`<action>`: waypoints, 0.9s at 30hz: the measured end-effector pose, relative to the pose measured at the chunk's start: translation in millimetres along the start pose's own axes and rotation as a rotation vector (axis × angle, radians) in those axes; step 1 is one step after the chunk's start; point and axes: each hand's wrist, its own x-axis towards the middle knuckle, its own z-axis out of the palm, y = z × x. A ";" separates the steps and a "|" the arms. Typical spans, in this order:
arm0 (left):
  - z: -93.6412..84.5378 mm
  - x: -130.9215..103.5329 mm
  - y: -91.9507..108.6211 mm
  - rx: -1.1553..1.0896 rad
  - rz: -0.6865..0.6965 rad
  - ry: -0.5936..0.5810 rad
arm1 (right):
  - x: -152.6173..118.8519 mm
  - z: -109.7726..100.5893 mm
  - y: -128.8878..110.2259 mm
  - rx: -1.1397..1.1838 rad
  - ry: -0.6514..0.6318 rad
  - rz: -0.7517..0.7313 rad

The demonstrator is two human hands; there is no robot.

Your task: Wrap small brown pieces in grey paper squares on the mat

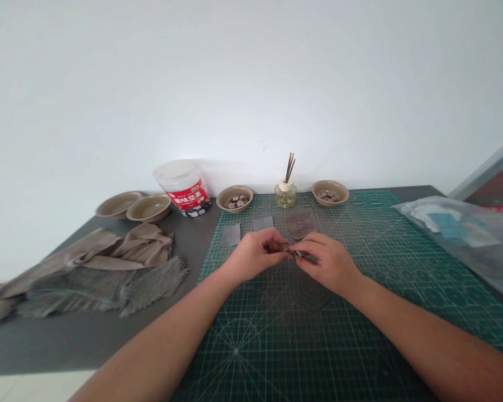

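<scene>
Nearer you than the clear-glass reed diffuser (285, 196) | your left hand (257, 255) and right hand (331, 265) both pinched a small brownish piece (292, 252) | long axis unclear

1. Left hand (257, 254): bare skin, rounded knuckles.
2. Right hand (329, 261): also bare; fingernails too small to make out.
3. Left forearm (178, 329): uncovered, smooth, tapering to the wrist.
4. Right forearm (427, 332): likewise uncovered, smooth and tapering.

From where the left hand (262, 254) and right hand (329, 261) meet, the cutting mat (373, 229) leaves passage toward two and six o'clock. Reed diffuser (285, 195) blocks twelve, left bowl (235, 191) eleven, right bowl (330, 187) one, plastic bag (465, 240) three.
</scene>
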 end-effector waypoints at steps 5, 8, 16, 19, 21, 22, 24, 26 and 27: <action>-0.7 -0.1 1.9 0.010 -0.002 0.001 | -0.3 -0.2 0.7 0.024 -0.005 -0.010; 0.1 0.3 -0.1 -0.014 -0.012 0.001 | 0.8 -0.6 -0.3 0.024 -0.019 0.017; 1.0 1.3 -1.0 -0.058 -0.035 0.009 | 2.2 -1.8 2.1 0.008 -0.066 0.026; 0.1 1.9 -1.2 -0.079 -0.028 0.036 | 2.4 -3.5 5.8 0.001 -0.062 0.132; -0.5 2.6 -1.7 -0.083 -0.028 0.051 | 2.9 -4.5 5.7 0.054 -0.027 0.217; -0.6 2.9 -1.9 -0.086 -0.031 0.052 | 3.2 -4.9 4.8 0.091 -0.011 0.255; -0.4 3.3 -2.1 -0.097 -0.039 0.045 | 4.0 -5.0 2.1 0.170 -0.005 0.317; 0.4 3.6 -2.3 -0.112 -0.041 0.037 | 4.8 -4.5 -0.1 0.248 -0.018 0.359; 0.9 3.6 -2.5 -0.116 -0.041 0.036 | 5.2 -4.2 -0.6 0.283 -0.024 0.370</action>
